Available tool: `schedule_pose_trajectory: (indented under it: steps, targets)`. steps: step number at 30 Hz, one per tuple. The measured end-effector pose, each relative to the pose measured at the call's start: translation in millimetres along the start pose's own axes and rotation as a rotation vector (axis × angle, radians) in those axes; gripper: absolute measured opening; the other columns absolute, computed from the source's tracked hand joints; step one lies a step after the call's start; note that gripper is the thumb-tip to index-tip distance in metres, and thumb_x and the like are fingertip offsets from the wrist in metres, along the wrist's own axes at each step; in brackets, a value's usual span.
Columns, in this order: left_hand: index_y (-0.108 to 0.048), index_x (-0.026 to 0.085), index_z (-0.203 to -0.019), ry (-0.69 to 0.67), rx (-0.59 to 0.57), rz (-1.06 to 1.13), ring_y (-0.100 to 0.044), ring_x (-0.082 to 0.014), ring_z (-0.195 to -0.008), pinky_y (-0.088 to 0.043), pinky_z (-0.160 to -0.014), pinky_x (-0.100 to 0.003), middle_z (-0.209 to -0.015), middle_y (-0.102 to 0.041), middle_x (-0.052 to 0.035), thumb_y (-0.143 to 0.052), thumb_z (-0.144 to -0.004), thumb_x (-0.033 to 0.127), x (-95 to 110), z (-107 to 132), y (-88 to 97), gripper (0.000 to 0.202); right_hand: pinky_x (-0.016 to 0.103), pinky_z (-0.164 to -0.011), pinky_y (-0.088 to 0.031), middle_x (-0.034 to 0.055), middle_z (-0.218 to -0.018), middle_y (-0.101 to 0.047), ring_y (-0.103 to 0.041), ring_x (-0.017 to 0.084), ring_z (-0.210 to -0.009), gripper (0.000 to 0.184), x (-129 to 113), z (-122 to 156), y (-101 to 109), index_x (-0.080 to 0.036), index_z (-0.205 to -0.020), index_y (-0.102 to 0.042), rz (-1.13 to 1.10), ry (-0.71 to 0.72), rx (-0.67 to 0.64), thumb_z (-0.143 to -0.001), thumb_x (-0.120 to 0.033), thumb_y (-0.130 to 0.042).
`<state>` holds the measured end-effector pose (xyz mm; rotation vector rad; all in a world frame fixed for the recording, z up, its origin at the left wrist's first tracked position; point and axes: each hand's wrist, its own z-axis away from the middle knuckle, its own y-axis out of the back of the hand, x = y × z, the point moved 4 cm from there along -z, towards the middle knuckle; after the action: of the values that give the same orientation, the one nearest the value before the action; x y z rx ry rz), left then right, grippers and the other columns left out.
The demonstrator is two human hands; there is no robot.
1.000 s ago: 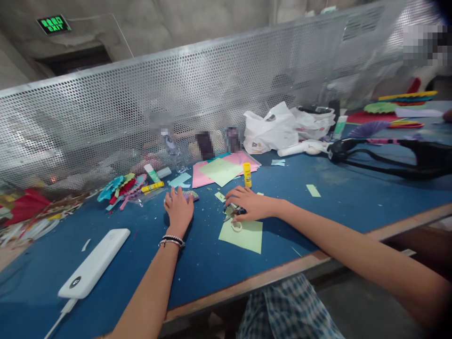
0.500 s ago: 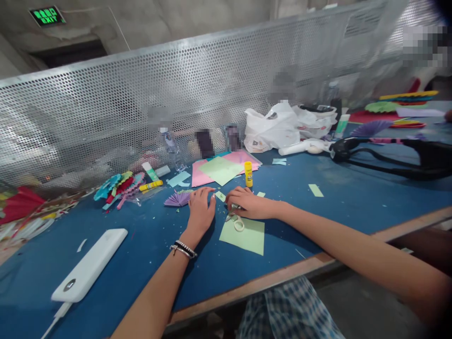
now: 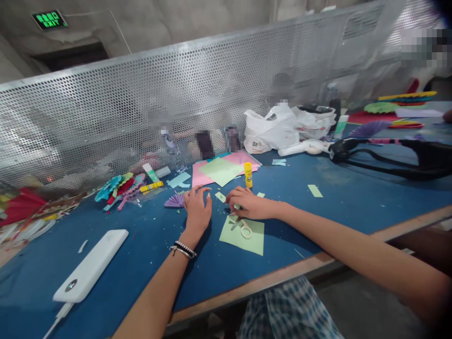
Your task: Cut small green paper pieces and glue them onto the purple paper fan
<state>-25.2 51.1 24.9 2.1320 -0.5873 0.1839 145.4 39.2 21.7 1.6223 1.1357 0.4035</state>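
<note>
My left hand [image 3: 198, 207] hovers over the blue table with its fingers apart, holding nothing, beside a purple folded paper fan [image 3: 174, 201]. My right hand [image 3: 247, 203] has its fingers curled down around part of the scissors [image 3: 246, 230]. One pale handle ring shows below the hand, and the blades lie over a light green paper sheet [image 3: 247, 241]; the rest is partly hidden by the fingers. A small green paper piece [image 3: 221, 197] lies between my hands. Behind the right hand stands a yellow glue stick [image 3: 248, 175].
Pink sheets [image 3: 199, 175] with a green sheet [image 3: 221, 170] on top lie at the back. Paper rosettes [image 3: 122, 188] and a water bottle [image 3: 173, 153] are behind left. A white power bank [image 3: 92, 266] lies front left. White bags [image 3: 270, 132] and a black strap [image 3: 381, 157] are right.
My left hand has shifted slightly left, its fingers lifting from the small green piece. The visible scissors ring has swung right and down over the green sheet.
</note>
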Motion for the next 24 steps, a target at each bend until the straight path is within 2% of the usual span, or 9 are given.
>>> schedule_pose_trajectory:
  steps: [4,6,8,10,14,16,19,24]
  targets:
    - [-0.058,0.02,-0.097,-0.034,-0.013,0.018,-0.045,-0.0229,-0.1,-0.031,-0.091,-0.04,-0.106,-0.055,-0.0076,-0.04,-0.084,0.027,3,-2,3.7,0.023,0.032,-0.082,-0.031,0.0039,-0.096,-0.056,-0.044,0.017,-0.095,0.007,-1,-2,11,-0.018,-0.084,-0.055,0.027,-0.016,0.199,-0.084,-0.024,-0.05]
    - [-0.059,0.019,-0.08,-0.069,-0.045,0.043,-0.049,-0.0205,-0.088,-0.033,-0.086,-0.038,-0.088,-0.058,-0.0067,-0.035,-0.086,0.031,9,-2,7.1,0.028,0.034,-0.084,-0.03,0.0038,-0.097,-0.057,-0.043,0.018,-0.098,0.007,-1,-2,17,-0.019,-0.083,-0.055,0.097,-0.036,0.303,-0.084,-0.025,-0.051]
    - [-0.054,0.019,-0.06,-0.085,-0.087,0.101,-0.048,-0.0177,-0.075,-0.036,-0.08,-0.034,-0.07,-0.055,-0.0046,-0.028,-0.089,0.035,15,1,10.4,0.042,0.036,-0.086,-0.029,0.0042,-0.099,-0.057,-0.041,0.02,-0.101,0.01,-1,0,22,-0.019,-0.081,-0.056,0.177,-0.059,0.394,-0.084,-0.028,-0.052]
    - [-0.05,0.019,-0.054,-0.074,-0.148,0.215,-0.048,-0.0159,-0.069,-0.037,-0.075,-0.031,-0.061,-0.054,-0.003,-0.023,-0.09,0.037,22,5,11.2,0.049,0.038,-0.087,-0.027,0.0044,-0.1,-0.057,-0.04,0.021,-0.104,0.014,-4,2,24,-0.02,-0.079,-0.057,0.239,-0.064,0.453,-0.083,-0.031,-0.051]
    - [-0.059,0.017,-0.062,0.003,-0.309,0.501,-0.052,-0.0139,-0.068,-0.038,-0.07,-0.026,-0.065,-0.06,-0.0016,-0.024,-0.089,0.041,30,12,0.7,0.05,0.038,-0.09,-0.026,0.0029,-0.101,-0.057,-0.038,0.021,-0.106,0.016,-12,2,19,-0.022,-0.078,-0.06,0.312,0.019,0.438,-0.085,-0.032,-0.049]
    - [-0.059,0.016,-0.064,0.055,-0.353,0.567,-0.051,-0.0132,-0.064,-0.038,-0.064,-0.025,-0.063,-0.059,-0.0005,-0.029,-0.087,0.042,29,13,-6.1,0.046,0.037,-0.088,-0.028,0.0025,-0.101,-0.057,-0.039,0.02,-0.106,0.016,-16,1,15,-0.022,-0.079,-0.06,0.33,0.077,0.416,-0.085,-0.032,-0.048]
    - [-0.059,0.014,-0.066,0.099,-0.38,0.609,-0.051,-0.0128,-0.063,-0.037,-0.059,-0.023,-0.063,-0.058,0.0003,-0.036,-0.084,0.041,24,11,-12.4,0.04,0.036,-0.086,-0.029,0.0031,-0.1,-0.057,-0.04,0.019,-0.104,0.017,-18,0,12,-0.022,-0.08,-0.06,0.333,0.114,0.404,-0.086,-0.031,-0.047]
    - [-0.064,0.014,-0.077,0.164,-0.394,0.707,-0.052,-0.0132,-0.064,-0.04,-0.058,-0.022,-0.064,-0.059,0.0,-0.042,-0.08,0.046,17,9,-15.8,0.039,0.036,-0.086,-0.029,0.0039,-0.1,-0.057,-0.04,0.02,-0.105,0.018,-16,-1,12,-0.021,-0.08,-0.061,0.321,0.077,0.386,-0.086,-0.031,-0.047]
